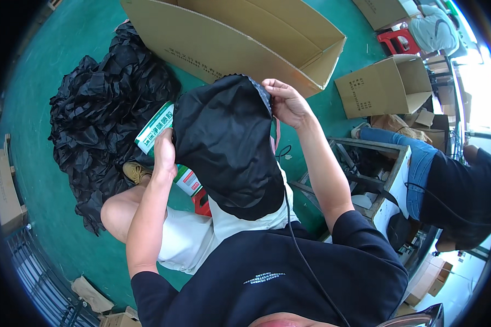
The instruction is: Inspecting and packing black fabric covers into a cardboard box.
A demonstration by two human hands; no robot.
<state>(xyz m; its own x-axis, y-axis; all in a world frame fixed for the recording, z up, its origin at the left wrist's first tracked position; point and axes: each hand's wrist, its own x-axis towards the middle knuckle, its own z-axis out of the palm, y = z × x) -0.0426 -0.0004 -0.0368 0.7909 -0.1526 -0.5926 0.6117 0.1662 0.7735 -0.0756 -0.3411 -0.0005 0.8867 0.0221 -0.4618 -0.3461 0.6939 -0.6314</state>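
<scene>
A piece of black cloth [223,136] with a rounded, gathered-looking outline is stretched between my hands above my lap. My right hand [289,103] pinches its upper right edge, where a strip of grey underside shows. On the other side, my left hand [165,152] is closed at the cloth's left edge, its fingertips partly hidden by the fabric. Just behind that hand stands a white-and-green printed container [158,128], largely covered by the cloth and my hand. A big crumpled heap of black cloth [109,125] lies on the floor to the left.
A large open cardboard box [202,46] stands directly ahead. Farther right are a smaller carton [384,87], a red stool [398,42] and a metal frame [373,163]. A co-worker in blue jeans [420,169] is close on my right. A dark cable [300,248] runs down my shirt.
</scene>
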